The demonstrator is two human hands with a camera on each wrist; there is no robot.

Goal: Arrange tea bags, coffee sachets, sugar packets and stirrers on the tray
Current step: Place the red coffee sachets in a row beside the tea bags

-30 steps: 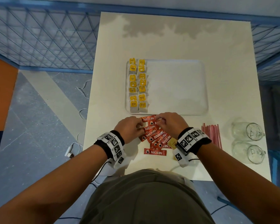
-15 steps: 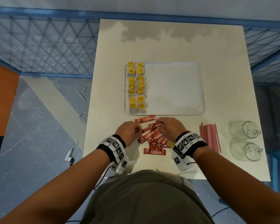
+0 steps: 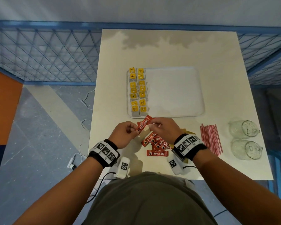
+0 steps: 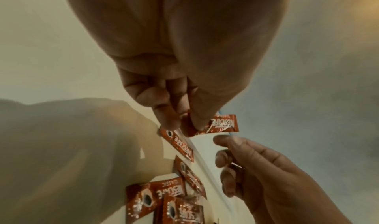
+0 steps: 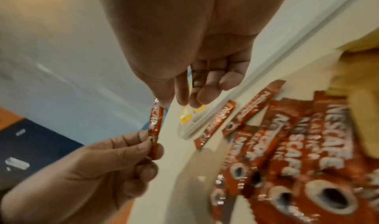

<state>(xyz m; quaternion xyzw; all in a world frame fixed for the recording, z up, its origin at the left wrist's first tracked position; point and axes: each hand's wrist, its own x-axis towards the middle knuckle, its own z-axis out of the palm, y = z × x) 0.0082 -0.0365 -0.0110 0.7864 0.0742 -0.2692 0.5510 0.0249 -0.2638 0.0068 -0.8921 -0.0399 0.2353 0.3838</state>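
Both hands hold one red coffee sachet just above the table, in front of the tray's near left corner. My left hand pinches its lower end between thumb and fingers. My right hand has its curled fingertips at the upper end. Several more coffee sachets lie in a loose pile under the hands. The white tray carries two columns of yellow tea bags along its left side. Red stirrers lie to the right. Tan sugar packets peek out beside my right wrist.
Two clear glasses lie on their sides at the table's right edge. A blue mesh fence runs behind and beside the table. Cables lie on the floor at the left. The tray's right part is bare.
Both hands were down on the sachet pile; now they have lifted one sachet off it and hold it between them near the tray's front edge.
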